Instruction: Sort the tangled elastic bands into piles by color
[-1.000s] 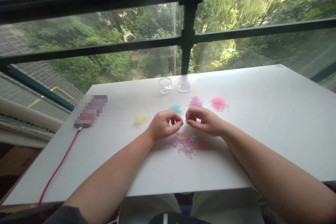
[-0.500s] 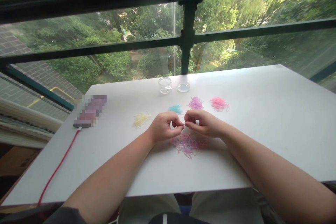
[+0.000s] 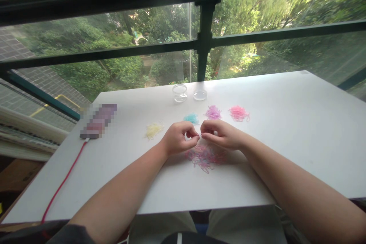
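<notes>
My left hand [image 3: 180,137] and my right hand [image 3: 219,134] meet fingertip to fingertip above the table, each closed in a pinch. A thin, pale rubber band [image 3: 200,135] spans the narrow gap between them, mostly hidden by the fingers. Just below lies a loose pile of mixed-colour rubber bands [image 3: 206,160], largely pink and purple. Beyond my hands are separate little heaps: yellow bands [image 3: 153,130] to the left, blue bands [image 3: 191,118], purple bands [image 3: 213,112] and, farthest right, pink bands [image 3: 239,113].
At the back of the white table [image 3: 300,133] stand a clear round container [image 3: 180,93] and a shallow clear lid [image 3: 199,95]. A blurred-out phone-like device [image 3: 98,122] lies on the left, its red cable [image 3: 64,181] running over the front edge. Windows border the far side.
The fingertips have drawn very slightly apart, and the thin band between them shows a little more. The heaps and containers stay where they were.
</notes>
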Available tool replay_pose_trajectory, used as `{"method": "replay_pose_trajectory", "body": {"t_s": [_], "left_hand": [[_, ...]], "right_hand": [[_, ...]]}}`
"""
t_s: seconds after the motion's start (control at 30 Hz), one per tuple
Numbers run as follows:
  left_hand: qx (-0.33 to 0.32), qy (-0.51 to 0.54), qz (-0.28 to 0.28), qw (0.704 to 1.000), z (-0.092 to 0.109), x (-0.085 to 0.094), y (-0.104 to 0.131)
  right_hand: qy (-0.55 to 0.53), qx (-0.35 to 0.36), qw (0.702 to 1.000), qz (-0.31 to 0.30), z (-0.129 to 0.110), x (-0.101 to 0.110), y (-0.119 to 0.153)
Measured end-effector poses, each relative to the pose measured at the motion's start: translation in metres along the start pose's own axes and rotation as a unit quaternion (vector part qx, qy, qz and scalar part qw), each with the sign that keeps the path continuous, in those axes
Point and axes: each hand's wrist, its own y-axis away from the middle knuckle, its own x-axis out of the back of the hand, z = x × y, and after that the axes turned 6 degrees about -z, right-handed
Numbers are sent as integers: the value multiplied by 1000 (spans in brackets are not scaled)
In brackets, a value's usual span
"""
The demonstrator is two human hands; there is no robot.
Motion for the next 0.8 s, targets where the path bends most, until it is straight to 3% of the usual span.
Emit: {"method": "replay_pose_trajectory", "body": {"t_s": [0.4,0.8], "left_hand": [[-19,-7,-7,1000,0,0,0],[18,9,-67,998,0,2,1]], "right_hand": [[-29,-26,999,7,0,-4,-2],[-11,-4,1000,26,-1,-3,-2]]}}
